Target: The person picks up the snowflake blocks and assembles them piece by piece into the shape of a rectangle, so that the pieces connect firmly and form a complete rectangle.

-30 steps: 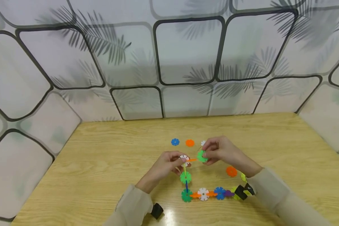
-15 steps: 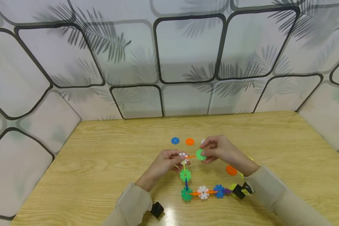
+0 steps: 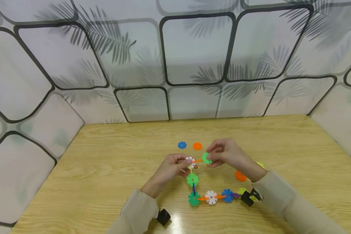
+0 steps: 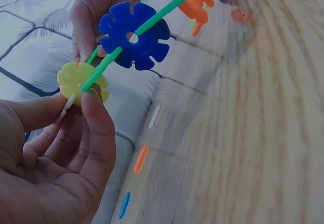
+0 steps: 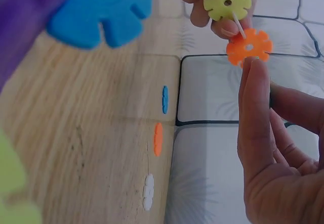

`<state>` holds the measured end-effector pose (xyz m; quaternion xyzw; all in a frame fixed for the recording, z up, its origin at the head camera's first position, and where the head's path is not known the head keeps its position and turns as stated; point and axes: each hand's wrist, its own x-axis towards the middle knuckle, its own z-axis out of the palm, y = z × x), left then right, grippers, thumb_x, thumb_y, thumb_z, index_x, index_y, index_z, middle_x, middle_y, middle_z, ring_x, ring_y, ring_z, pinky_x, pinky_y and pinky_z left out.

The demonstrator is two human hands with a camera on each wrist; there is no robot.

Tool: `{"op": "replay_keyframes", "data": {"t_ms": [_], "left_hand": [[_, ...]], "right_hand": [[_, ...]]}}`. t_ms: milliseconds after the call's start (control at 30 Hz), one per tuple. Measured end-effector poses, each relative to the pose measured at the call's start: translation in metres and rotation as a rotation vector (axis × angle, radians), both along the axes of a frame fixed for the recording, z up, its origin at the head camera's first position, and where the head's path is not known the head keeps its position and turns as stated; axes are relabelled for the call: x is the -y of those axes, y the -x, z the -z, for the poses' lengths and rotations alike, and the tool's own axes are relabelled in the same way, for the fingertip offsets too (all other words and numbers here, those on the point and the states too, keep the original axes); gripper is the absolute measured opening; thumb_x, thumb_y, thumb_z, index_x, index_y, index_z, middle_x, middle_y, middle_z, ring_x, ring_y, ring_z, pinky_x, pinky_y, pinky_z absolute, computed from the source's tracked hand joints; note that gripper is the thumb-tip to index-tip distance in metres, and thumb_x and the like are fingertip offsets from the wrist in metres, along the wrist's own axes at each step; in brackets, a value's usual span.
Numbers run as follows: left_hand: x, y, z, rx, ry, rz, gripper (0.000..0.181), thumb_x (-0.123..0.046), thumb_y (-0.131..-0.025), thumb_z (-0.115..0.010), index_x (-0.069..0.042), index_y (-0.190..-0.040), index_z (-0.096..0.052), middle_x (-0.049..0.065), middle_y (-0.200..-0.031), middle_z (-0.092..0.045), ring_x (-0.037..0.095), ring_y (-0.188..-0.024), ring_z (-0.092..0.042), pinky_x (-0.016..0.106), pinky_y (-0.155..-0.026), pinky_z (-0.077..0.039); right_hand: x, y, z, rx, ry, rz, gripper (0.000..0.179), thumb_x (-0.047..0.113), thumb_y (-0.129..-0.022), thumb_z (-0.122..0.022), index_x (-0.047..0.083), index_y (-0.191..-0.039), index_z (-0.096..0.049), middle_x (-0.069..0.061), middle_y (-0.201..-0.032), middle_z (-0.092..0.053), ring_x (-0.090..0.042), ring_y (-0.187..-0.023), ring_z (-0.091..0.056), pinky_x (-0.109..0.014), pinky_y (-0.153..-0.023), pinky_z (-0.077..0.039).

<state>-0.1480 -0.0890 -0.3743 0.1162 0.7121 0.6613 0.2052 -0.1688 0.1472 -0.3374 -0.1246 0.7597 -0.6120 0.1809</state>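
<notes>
In the head view my left hand (image 3: 175,167) pinches a white notched plastic disc (image 3: 190,162), part of a linked chain of such snowflake discs. An orange disc (image 5: 255,44) juts from the white one toward the right. My right hand (image 3: 226,156) pinches a bright green disc (image 3: 205,158) whose edge meets the orange disc. How deep the slots interlock cannot be told. Below the left fingers hang a yellow disc (image 4: 68,77) and another green disc (image 3: 192,179). The chain turns at a dark green disc (image 3: 194,199) and runs right through a white disc (image 3: 211,197).
Loose blue (image 3: 182,145) and orange (image 3: 197,146) discs lie behind the hands; a loose white disc (image 5: 148,192) is near them. The chain continues through a blue disc (image 3: 227,196) and an orange disc (image 3: 240,176) under the right forearm. A patterned cloth wall (image 3: 193,100) borders the wooden table (image 3: 105,169).
My right hand has moved slightly left with the green disc, closing the gap to the orange disc. The left hand keeps its pinch on the white disc.
</notes>
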Motion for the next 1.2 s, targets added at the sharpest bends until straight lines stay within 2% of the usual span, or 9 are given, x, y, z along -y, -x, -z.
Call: {"op": "replay_keyframes", "data": {"t_ms": [267, 533, 833, 1033, 1200], "left_hand": [[-0.0037, 0.0009, -0.0002, -0.006, -0.015, -0.024, 0.022, -0.009, -0.104, -0.057, 0.009, -0.112, -0.066, 0.014, -0.100, -0.075, 0.011, -0.072, -0.062, 0.027, -0.071, -0.057], [-0.0027, 0.0010, 0.0013, 0.002, -0.011, -0.017, 0.024, -0.011, -0.104, -0.059, 0.010, -0.112, -0.068, 0.010, -0.099, -0.076, 0.010, -0.072, -0.063, 0.029, -0.072, -0.057], [-0.0033, 0.0010, 0.0013, 0.011, -0.022, -0.022, 0.023, -0.011, -0.103, -0.060, 0.009, -0.110, -0.068, 0.010, -0.097, -0.076, 0.011, -0.072, -0.063, 0.028, -0.071, -0.057], [-0.0028, 0.0008, 0.0035, 0.032, -0.040, -0.025, 0.021, -0.009, -0.103, -0.059, 0.010, -0.107, -0.067, 0.011, -0.095, -0.076, 0.010, -0.071, -0.063, 0.028, -0.071, -0.056], [-0.0005, 0.0003, 0.0026, 0.035, -0.029, -0.019, 0.020, -0.011, -0.103, -0.059, 0.006, -0.107, -0.068, 0.009, -0.095, -0.076, 0.012, -0.072, -0.061, 0.028, -0.072, -0.055]], "right_hand": [[0.0013, -0.0014, 0.0016, -0.026, -0.019, 0.008, 0.013, -0.004, -0.093, -0.068, -0.011, -0.102, -0.062, -0.012, -0.080, -0.072, -0.021, -0.065, -0.071, -0.037, -0.064, -0.061], [0.0000, -0.0028, 0.0035, -0.022, 0.025, -0.058, 0.012, -0.006, -0.094, -0.064, -0.014, -0.103, -0.059, -0.013, -0.083, -0.071, -0.020, -0.067, -0.071, -0.036, -0.066, -0.061], [0.0017, -0.0039, 0.0009, -0.011, 0.027, -0.063, 0.005, -0.011, -0.093, -0.062, -0.006, -0.096, -0.061, -0.012, -0.080, -0.070, -0.019, -0.066, -0.071, -0.034, -0.065, -0.060], [0.0038, -0.0048, 0.0032, -0.011, 0.050, -0.064, 0.005, -0.013, -0.093, -0.062, -0.009, -0.095, -0.059, -0.011, -0.078, -0.068, -0.019, -0.064, -0.070, -0.034, -0.063, -0.060], [0.0032, -0.0042, 0.0043, -0.006, 0.057, -0.103, 0.006, -0.012, -0.093, -0.061, -0.008, -0.096, -0.057, -0.012, -0.079, -0.068, -0.019, -0.065, -0.070, -0.034, -0.064, -0.060]]}}
